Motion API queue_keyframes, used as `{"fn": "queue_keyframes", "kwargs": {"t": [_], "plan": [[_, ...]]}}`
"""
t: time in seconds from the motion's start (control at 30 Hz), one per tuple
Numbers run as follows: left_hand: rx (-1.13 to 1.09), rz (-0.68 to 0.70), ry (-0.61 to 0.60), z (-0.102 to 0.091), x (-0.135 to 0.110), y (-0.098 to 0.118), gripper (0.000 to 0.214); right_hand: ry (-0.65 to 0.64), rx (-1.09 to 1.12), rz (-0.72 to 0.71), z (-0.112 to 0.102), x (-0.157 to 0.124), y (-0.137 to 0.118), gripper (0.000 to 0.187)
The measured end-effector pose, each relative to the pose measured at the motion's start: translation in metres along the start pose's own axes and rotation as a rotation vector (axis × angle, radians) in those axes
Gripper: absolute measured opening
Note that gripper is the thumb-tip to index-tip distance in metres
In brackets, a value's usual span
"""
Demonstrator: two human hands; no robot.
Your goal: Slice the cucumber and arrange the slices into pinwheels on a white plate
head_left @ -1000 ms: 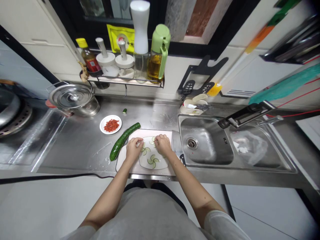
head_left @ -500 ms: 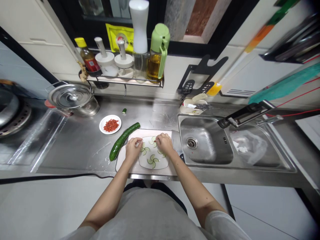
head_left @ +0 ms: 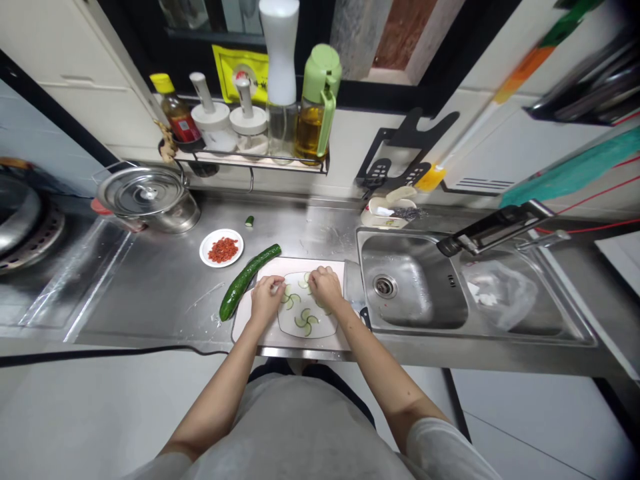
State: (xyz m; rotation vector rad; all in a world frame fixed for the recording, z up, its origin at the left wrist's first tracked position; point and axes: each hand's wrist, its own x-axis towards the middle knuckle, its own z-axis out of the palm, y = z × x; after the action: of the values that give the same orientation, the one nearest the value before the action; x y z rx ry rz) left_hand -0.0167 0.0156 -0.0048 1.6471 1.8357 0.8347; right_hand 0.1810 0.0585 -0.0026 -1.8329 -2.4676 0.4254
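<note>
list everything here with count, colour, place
cucumber: 1, dark green, board's left edge
cucumber slices: several, pale green, plate
cucumber end: 1, green, back counter
plate: 1, white, on board
cutting board: 1, pale pink, counter
knife: 1, black-handled, board's right edge
dish: 1, white, left counter
chopped pieces: many, red, dish
lidded pot: 1, silver, left counter
bottles: 2, yellow-capped and white-topped, shelf
oil bottle: 1, green-topped, shelf
seasoning jars: 2, white-lidded, shelf
packet: 1, yellow, behind jars
double sink: 1, silver, right
faucet: 1, black, over sink
plastic bag: 1, clear, right basin
rack: 1, black, wall
pan: 1, dark, far left
left hand: 1, plate's left edge
right hand: 1, plate's upper right
shirt: 1, grey, bottom
</note>
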Motion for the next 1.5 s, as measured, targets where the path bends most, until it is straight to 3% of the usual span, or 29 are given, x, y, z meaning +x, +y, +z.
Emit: {"fn": "queue_keyframes", "kwargs": {"t": [0.33, 0.47, 0.63, 0.77, 0.9, 1.03, 1.17, 1.3, 1.5], "plan": [[0.005, -0.014, -0.001, -0.001, 0.000, 0.002, 0.018, -0.011, 0.052, 0.026, -0.006, -0.002, 0.001, 0.023], [0.002, -0.032, -0.006, -0.001, -0.001, 0.003, 0.017, 0.041, 0.144, 0.041, -0.008, -0.002, 0.004, 0.020], [-0.034, -0.019, 0.034, -0.006, 0.000, 0.006, 0.017, 0.307, 0.444, 0.117, -0.017, -0.005, 0.018, 0.023], [-0.040, -0.007, 0.072, -0.015, 0.000, 0.005, 0.016, 0.586, 0.784, 0.306, -0.032, -0.018, 0.037, 0.026], [-0.034, -0.019, 0.102, -0.029, 0.004, -0.010, 0.019, 0.764, 0.980, 0.463, -0.044, -0.043, 0.061, 0.033], [0.017, -0.099, 0.228, -0.056, 0.021, -0.036, 0.023, 0.804, 1.011, 0.586, -0.042, -0.069, 0.085, 0.036], [0.248, -0.196, 0.331, -0.091, 0.046, -0.057, 0.024, 0.822, 1.054, 0.611, -0.033, -0.083, 0.098, 0.037], [0.381, -0.300, 0.309, -0.110, 0.075, -0.069, 0.024, 0.801, 1.059, 0.631, -0.028, -0.086, 0.097, 0.037], [0.541, -0.372, 0.172, -0.109, 0.111, -0.080, 0.027, 0.763, 1.050, 0.610, -0.033, -0.081, 0.087, 0.038]]}}
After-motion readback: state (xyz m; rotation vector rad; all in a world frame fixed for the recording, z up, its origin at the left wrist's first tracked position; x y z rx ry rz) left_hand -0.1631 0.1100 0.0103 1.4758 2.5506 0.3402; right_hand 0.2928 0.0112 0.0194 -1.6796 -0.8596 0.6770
